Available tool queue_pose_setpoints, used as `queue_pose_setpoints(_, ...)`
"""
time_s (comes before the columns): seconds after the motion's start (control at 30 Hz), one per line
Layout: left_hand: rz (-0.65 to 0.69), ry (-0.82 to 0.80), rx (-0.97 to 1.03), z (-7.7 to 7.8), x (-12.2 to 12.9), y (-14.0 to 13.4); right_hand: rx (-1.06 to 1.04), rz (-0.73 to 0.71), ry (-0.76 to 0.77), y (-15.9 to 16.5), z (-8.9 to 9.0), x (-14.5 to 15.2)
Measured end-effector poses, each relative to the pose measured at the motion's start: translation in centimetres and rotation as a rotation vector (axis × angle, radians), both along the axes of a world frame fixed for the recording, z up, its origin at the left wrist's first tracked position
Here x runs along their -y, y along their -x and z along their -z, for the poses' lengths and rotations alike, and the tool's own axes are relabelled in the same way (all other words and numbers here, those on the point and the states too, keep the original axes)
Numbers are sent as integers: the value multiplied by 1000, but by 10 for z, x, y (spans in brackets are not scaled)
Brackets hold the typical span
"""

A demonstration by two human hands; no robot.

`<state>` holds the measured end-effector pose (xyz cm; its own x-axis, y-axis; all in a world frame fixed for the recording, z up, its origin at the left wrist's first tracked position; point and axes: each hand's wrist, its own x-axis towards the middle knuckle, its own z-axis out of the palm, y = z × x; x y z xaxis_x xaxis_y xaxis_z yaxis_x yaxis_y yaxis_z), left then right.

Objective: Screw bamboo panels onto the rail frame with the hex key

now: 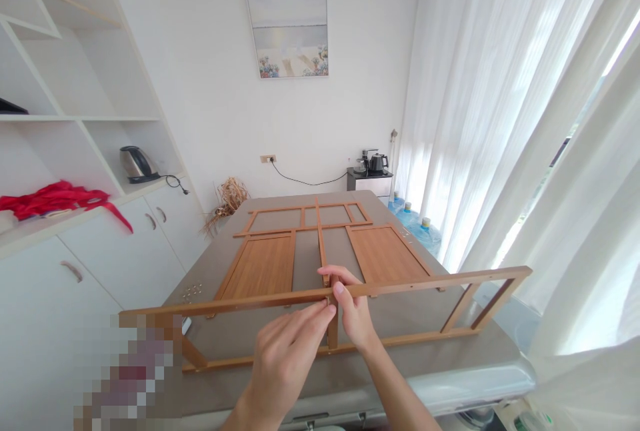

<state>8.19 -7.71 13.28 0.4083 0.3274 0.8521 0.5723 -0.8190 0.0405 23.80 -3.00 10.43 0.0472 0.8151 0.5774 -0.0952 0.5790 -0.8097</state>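
Note:
A long wooden frame (430,282) stands on its edge along the near side of the table. My right hand (356,314) is closed around its top rail near the middle post, where a long wooden bar (321,244) running away from me meets it. Just left of that joint is my left hand (290,351), its thumb and fingertips pinched together against the rail. Something small and metallic shows at those fingertips, too small to name. Beyond the frame, two wooden panels (263,264) (387,252) lie flat on either side of the bar.
On the grey-brown table (305,251) lies another wooden frame (303,216) at the far end. Small metal pieces (193,291) are scattered by the left edge, more at the right. White cabinets (100,278) stand left; water bottles (417,224) and curtains are right.

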Motion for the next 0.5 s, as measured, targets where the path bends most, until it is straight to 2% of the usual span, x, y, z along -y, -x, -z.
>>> queue_pose_setpoints(0.17,-31,28,17,-8,1,-5,-22,-15,-11,1,0,0)
queue_pose_setpoints(0.5,-168,-78,-68,-17,2,-4,-16,-11,-11,2,-1,2)
